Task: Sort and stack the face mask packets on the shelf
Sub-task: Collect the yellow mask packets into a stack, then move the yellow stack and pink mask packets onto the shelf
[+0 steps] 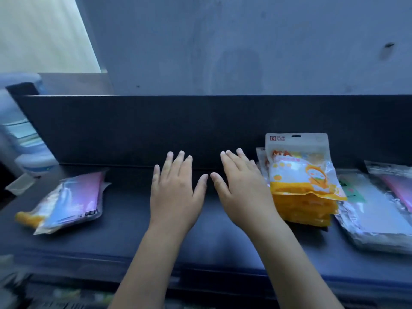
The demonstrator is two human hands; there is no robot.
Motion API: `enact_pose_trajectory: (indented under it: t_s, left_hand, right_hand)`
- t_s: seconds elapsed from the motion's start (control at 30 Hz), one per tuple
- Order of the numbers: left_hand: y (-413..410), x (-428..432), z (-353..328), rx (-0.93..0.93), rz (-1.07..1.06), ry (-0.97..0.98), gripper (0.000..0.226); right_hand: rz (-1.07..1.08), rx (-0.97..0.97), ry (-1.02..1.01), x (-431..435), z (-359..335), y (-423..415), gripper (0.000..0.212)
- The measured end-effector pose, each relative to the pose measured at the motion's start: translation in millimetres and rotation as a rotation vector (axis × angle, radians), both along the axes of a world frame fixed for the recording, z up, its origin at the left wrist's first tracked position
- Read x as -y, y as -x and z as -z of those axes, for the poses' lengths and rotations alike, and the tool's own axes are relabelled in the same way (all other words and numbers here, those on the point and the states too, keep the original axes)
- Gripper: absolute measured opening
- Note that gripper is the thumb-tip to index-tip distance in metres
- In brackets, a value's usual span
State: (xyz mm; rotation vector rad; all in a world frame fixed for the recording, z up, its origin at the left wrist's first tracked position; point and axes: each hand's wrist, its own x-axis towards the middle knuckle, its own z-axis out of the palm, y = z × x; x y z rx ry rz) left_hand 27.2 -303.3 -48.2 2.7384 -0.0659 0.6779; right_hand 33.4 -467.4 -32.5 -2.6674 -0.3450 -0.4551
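Note:
My left hand point(175, 192) and my right hand point(243, 188) hover side by side over the middle of the dark shelf point(211, 241), fingers spread, palms down, holding nothing. Just right of my right hand stands a stack of orange face mask packets point(305, 190). Further right lies a pile of silvery clear packets point(374, 212), and a pink packet point(396, 186) is cut off by the frame's right edge. At the left sits a loose, mixed pile with a pink-purple packet point(75, 199) on top and an orange one point(27, 218) poking out underneath.
A dark back panel point(156, 128) rises behind the shelf, with a grey wall above it. Water dispenser bottles point(24, 139) stand beyond the left end. A small clear container point(20, 184) sits by the shelf's left corner.

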Motion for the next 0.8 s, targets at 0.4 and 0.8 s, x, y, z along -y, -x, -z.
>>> enact_pose_trajectory:
  t_s: [0.4, 0.8]
  left_hand:
    - [-13.2, -238.6, 15.7, -0.144, -0.108, 0.081, 0.067]
    - [-11.4, -380.1, 40.6, -0.347, -0.237, 0.466, 0.029]
  right_hand:
    - [-0.081, -0.249, -0.147, -237.3, 30.8, -13.8, 0.064]
    - [0.074, -0.426, -0.199, -359.2, 48.9, 1.5, 0.052]
